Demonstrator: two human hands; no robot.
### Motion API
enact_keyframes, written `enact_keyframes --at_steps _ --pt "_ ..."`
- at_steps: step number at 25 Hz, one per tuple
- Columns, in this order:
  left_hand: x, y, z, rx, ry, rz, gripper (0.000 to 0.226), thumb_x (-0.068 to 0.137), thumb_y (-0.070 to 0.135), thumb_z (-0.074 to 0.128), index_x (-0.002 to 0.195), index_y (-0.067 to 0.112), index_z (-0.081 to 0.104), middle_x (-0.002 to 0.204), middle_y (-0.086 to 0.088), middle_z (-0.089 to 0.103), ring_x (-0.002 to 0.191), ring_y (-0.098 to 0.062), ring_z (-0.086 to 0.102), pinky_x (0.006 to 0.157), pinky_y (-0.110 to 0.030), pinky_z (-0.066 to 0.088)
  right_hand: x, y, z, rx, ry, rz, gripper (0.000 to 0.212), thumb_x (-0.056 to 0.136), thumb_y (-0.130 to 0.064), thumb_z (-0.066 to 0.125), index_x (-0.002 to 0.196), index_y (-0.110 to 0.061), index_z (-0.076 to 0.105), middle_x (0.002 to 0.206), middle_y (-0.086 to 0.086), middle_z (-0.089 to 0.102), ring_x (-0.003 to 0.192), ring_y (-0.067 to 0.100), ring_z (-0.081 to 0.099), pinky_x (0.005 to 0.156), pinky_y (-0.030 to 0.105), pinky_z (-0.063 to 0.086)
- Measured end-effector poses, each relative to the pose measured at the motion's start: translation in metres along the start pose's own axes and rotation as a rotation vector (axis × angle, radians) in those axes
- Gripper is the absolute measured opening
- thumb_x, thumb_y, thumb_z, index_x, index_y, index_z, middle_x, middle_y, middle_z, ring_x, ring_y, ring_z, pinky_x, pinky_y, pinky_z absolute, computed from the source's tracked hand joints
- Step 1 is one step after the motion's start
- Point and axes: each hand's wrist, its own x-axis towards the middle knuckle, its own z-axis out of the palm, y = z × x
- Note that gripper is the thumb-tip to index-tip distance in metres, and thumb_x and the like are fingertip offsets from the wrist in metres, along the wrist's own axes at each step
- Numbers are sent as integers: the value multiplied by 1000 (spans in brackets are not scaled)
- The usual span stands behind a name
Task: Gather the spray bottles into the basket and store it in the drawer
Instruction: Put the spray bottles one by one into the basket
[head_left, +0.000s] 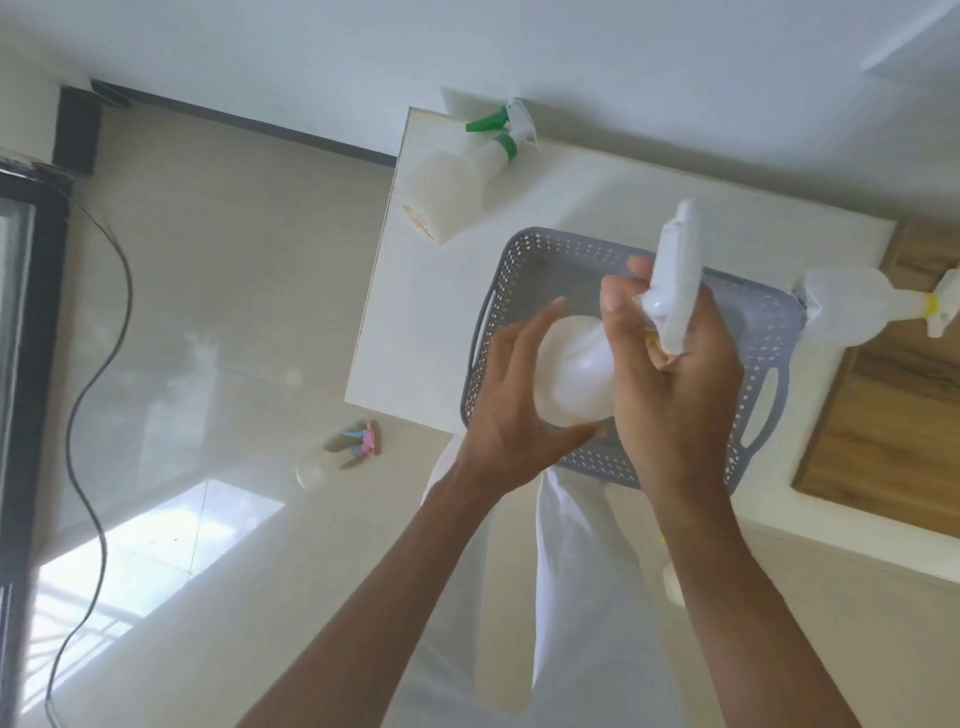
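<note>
I hold a white spray bottle (574, 376) over the grey perforated basket (763, 332) on the white cabinet top. My left hand (511, 410) cups its round body. My right hand (675, 374) grips its neck and white trigger head. A bottle with a green trigger (467, 171) lies on the cabinet top's far left corner. Another bottle with a yellow collar (852, 312) lies just right of the basket. A fourth bottle with a pink and blue trigger (337, 452) lies on the floor to the left.
The white cabinet top (415, 322) ends at an edge left of the basket. A wooden board (893, 415) lies to the right. A black cable (93, 364) snakes over the glossy floor by a dark door frame on the left. White trousers hang below the basket.
</note>
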Motion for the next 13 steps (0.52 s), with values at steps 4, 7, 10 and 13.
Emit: enact_keyframes --at_steps 4,7,10,13 --pt "22 -23 21 65 22 -21 91 69 42 87 141 2 47 136 -10 57 126 -20 53 102 -4 33 16 32 7 -87 -18 -107 29 95 -28 72 118 -10 68 108 -11 72 96 -12 67 84 9 50" --pt "49 -40 20 78 43 -1 91 68 33 89 140 -1 47 141 -12 57 127 -23 56 101 -2 33 28 56 11 -139 -60 -136 30 92 -24 76 118 -10 68 109 4 73 104 22 71 92 47 59" --pt "67 -57 16 132 6 56 92 65 22 91 139 -8 45 141 -20 55 129 -32 55 107 -23 43 38 67 21 -117 -43 -121 29 90 -16 79 117 -9 71 102 -2 72 99 18 71 89 51 60" --pt "76 -67 16 173 35 45 93 62 24 92 137 -9 48 139 -20 56 131 -32 53 108 -25 41 45 72 37 -147 -21 -170 22 89 -13 78 109 -5 73 98 1 75 93 19 73 85 47 61"
